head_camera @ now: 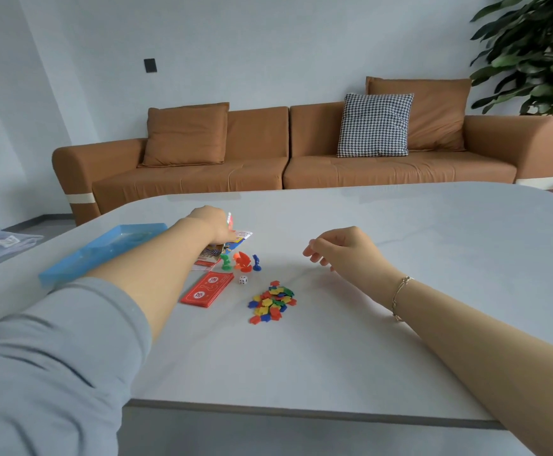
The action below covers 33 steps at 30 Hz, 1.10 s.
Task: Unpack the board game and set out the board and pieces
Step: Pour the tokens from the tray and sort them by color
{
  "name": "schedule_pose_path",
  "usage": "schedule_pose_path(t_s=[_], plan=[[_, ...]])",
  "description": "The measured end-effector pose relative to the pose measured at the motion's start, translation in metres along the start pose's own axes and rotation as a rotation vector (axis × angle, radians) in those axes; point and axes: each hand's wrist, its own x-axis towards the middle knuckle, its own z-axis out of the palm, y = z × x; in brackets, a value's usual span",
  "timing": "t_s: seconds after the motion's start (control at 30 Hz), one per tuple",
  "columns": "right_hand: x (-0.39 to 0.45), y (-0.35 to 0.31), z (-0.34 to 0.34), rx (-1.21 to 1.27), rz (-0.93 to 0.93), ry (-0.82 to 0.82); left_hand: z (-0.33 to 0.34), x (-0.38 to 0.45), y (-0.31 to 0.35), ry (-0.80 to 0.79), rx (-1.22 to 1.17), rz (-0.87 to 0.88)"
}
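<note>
The left hand (211, 223) reached across the white table (400, 258) with its fingers closed on the edge of a folded printed sheet (232, 240), likely the board, lifting it just beyond the green pawn (225, 262), orange pawn (242, 261) and blue pawn (256, 262). The right hand (344, 251) hovered above the table, fingers loosely curled and holding nothing. Nearer lay a white die (243, 280), a red stack of play money (207, 288) and a heap of coloured chips (272, 301), with the blue box tray (104, 250) at left.

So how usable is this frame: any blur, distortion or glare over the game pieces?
Head view: wide-angle bending curves the table edge; soft even light, faint shadows, mild sheen, no glare. The die and colored chips are fairly sharp; the left hand on the printed sheets is slightly smeared.
</note>
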Motion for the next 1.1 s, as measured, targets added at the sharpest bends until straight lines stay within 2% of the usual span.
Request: schedule_pose_path(t_s=[0.1,0.3,0.4,0.47,0.53,0.6,0.7,0.83,0.97,1.1], plan=[[0.0,0.0,-0.001,-0.001,0.006,0.003,0.002,0.0,-0.005,0.079,-0.102,-0.034],[-0.002,0.0,-0.002,-0.008,0.012,0.017,-0.008,0.002,-0.015,0.439,-0.337,-0.19],[-0.003,-0.001,-0.001,-0.025,0.002,0.013,-0.019,0.01,-0.018,0.535,-0.528,-0.269],[-0.003,0.0,0.0,-0.027,0.001,0.01,-0.025,0.021,-0.018,0.511,-0.847,-0.333],[-0.001,0.0,0.001,-0.008,-0.002,0.011,-0.033,0.026,-0.012,0.446,-1.304,-0.369],[0.0,-0.001,0.001,0.031,-0.007,0.026,-0.041,0.025,-0.002,0.452,-1.587,-0.355],[0.002,-0.001,-0.002,0.079,-0.002,0.055,-0.051,0.021,0.019,0.496,-1.747,-0.252],[0.004,-0.001,-0.01,0.129,-0.046,0.199,-0.065,0.009,0.051,0.405,-1.984,-0.046],[0.011,-0.005,-0.03,0.225,-0.077,0.402,-0.08,-0.012,0.084,0.277,-2.011,0.146],[0.016,-0.005,-0.062,0.322,-0.05,0.468,-0.09,-0.034,0.12,0.23,-1.995,0.231]])
